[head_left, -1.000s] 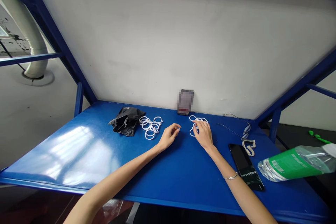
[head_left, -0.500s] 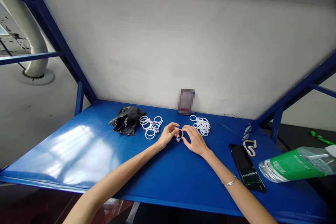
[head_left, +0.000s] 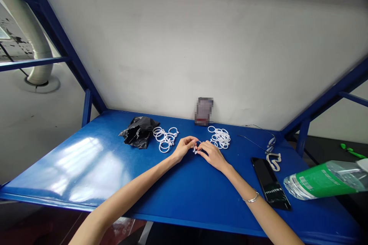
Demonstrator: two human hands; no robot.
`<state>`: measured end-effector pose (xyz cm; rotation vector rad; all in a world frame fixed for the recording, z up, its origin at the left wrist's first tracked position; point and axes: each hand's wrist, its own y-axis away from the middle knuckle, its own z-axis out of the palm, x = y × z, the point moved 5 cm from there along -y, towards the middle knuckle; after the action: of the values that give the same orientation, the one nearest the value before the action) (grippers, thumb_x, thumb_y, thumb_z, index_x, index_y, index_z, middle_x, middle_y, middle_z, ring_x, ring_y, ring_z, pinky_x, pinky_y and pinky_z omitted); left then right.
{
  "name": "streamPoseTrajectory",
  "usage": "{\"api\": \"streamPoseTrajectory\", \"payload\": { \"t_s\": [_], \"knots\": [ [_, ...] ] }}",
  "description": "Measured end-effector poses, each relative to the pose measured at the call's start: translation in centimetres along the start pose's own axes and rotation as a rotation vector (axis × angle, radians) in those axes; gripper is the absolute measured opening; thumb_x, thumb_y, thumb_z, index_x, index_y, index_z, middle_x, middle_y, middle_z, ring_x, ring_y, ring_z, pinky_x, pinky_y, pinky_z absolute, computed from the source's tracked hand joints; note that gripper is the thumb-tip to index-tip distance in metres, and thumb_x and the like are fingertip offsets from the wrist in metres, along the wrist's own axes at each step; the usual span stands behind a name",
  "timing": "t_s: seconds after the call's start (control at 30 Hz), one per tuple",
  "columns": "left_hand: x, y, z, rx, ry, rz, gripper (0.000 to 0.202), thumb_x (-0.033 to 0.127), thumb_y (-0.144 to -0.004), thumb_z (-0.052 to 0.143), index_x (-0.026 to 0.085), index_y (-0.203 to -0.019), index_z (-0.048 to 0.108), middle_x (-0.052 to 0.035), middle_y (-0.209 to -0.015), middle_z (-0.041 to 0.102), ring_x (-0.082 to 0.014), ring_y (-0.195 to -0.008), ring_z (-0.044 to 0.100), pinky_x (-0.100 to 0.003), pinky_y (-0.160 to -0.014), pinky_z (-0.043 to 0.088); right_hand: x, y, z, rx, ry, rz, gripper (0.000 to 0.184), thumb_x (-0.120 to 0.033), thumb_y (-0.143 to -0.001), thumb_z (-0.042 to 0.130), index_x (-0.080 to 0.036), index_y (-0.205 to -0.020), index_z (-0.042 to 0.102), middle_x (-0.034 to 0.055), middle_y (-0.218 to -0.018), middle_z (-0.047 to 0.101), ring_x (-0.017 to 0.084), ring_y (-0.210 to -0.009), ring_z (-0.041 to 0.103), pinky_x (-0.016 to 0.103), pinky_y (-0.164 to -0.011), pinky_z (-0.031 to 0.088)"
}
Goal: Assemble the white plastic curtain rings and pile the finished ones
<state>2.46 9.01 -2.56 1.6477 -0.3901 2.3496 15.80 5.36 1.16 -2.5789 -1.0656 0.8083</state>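
Between my hands, above the blue table, is a white curtain ring [head_left: 194, 148] with a small eyelet at its lower end. The fingertips of my left hand [head_left: 183, 149] pinch its left side. My right hand [head_left: 213, 155] is closed on its right side, thumb below and fingers above, partly covering the ring. To the left lies a loose group of white curtain rings [head_left: 164, 146] with small eyelets. A denser pile of similar rings [head_left: 221, 138] rests just behind my right hand.
A crumpled black plastic bag [head_left: 140, 132] lies at the left. A blurred-out upright object [head_left: 204, 111] leans on the wall. On the right are glasses [head_left: 269, 145], a whitish curved piece [head_left: 274, 162], a black phone [head_left: 270, 183] and a green-labelled bottle [head_left: 322, 180] on the blue table [head_left: 178, 195].
The ring has turned, from showing its round opening to a narrower, more edge-on look. My right fingers have curled in and moved slightly left, closer to my left hand.
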Motion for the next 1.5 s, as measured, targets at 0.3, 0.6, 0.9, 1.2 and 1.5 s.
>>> {"api": "streamPoseTrajectory", "payload": {
  "t_s": [0.3, 0.6, 0.9, 1.2, 1.5],
  "knots": [
    [1.0, 0.3, 0.9, -0.122, -0.167, 0.028, 0.045, 0.053, -0.075, 0.066, 0.011, -0.094, 0.065, -0.0024, -0.071, 0.060, -0.0123, -0.065, 0.054, -0.026, -0.069, 0.044, 2.1, 0.0, -0.2, 0.131, -0.433, 0.268, 0.032, -0.046, -0.093, 0.045, -0.019, -0.079, 0.055, 0.0002, -0.072, 0.052, 0.014, -0.063, 0.047, 0.026, -0.059, 0.040],
    [1.4, 0.6, 1.6, -0.225, -0.307, 0.046, 0.043, 0.055, -0.078, 0.062, 0.012, -0.081, 0.061, 0.0004, -0.066, 0.053, -0.0090, -0.058, 0.048, -0.022, -0.059, 0.038, 2.7, 0.1, 0.2, 0.093, -0.922, 0.413, 0.039, -0.057, -0.082, 0.059, -0.019, -0.074, 0.052, -0.0040, -0.062, 0.039, 0.010, -0.053, 0.034, 0.024, -0.050, 0.027],
    [0.6, 0.5, 1.5, -0.268, -0.311, 0.017, 0.045, 0.057, -0.075, 0.064, 0.012, -0.073, 0.059, 0.0014, -0.060, 0.052, -0.0093, -0.057, 0.047, -0.022, -0.060, 0.036, 2.3, 0.2, 0.8, -0.001, -1.159, 0.427, 0.038, -0.052, -0.074, 0.071, -0.018, -0.077, 0.054, -0.0033, -0.066, 0.045, 0.009, -0.055, 0.036, 0.024, -0.053, 0.029],
    [0.4, 0.7, 1.6, -0.292, -0.361, 0.006, 0.046, 0.058, -0.077, 0.061, 0.012, -0.072, 0.060, -0.0017, -0.066, 0.058, -0.0110, -0.061, 0.050, -0.023, -0.060, 0.038, 2.2, 0.4, 1.0, -0.052, -1.111, 0.383, 0.033, -0.048, -0.081, 0.065, -0.020, -0.098, 0.062, -0.0025, -0.065, 0.053, 0.008, -0.050, 0.042, 0.021, -0.046, 0.029],
    [0.7, 0.9, 1.8, -0.290, -0.379, 0.017, 0.043, 0.054, -0.080, 0.060, 0.012, -0.075, 0.061, -0.0007, -0.064, 0.058, -0.0098, -0.059, 0.049, -0.021, -0.058, 0.036, 2.5, 0.5, 1.2, -0.015, -1.156, 0.407, 0.029, -0.045, -0.081, 0.067, -0.018, -0.090, 0.060, -0.0029, -0.063, 0.056, 0.006, -0.042, 0.046, 0.020, -0.041, 0.026]
  ]
}}
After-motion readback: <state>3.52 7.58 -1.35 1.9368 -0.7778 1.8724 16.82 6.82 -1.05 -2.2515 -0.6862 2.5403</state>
